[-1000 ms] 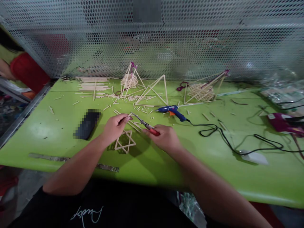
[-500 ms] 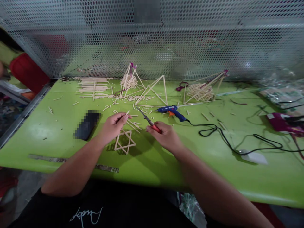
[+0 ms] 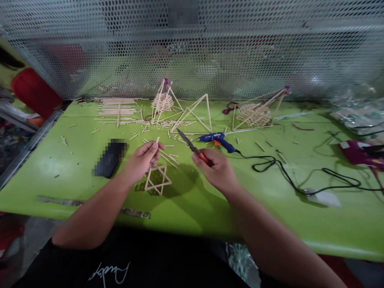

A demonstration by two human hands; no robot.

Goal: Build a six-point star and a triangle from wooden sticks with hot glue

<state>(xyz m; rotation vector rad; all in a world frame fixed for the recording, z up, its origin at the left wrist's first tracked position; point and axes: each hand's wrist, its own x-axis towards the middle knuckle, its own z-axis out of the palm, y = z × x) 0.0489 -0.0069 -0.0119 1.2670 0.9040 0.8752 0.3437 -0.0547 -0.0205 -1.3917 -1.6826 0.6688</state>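
Note:
My left hand (image 3: 143, 158) is closed, pinching a short pale wooden stick (image 3: 157, 139) between thumb and fingertips. My right hand (image 3: 218, 168) grips a pair of red-handled scissors (image 3: 192, 146), their dark metal blades pointing up and left, apart from the stick. Below my left hand a six-pointed star of glued sticks (image 3: 163, 185) lies flat on the green table (image 3: 192, 212). Several loose sticks (image 3: 169, 158) lie between my hands. A blue hot glue gun (image 3: 213, 138) rests just beyond my right hand.
Behind stand two stick frames with purple tips (image 3: 162, 102) (image 3: 255, 115) and a plain triangular frame (image 3: 207, 114). Stacked sticks (image 3: 117, 107) lie back left, a phone (image 3: 111, 158) left. A black cord (image 3: 288, 172) runs right; a perforated metal screen (image 3: 192, 52) closes the back.
My right hand has moved slightly right and up with the scissors, away from my left hand. My left hand has turned the stick more upright and drawn slightly left.

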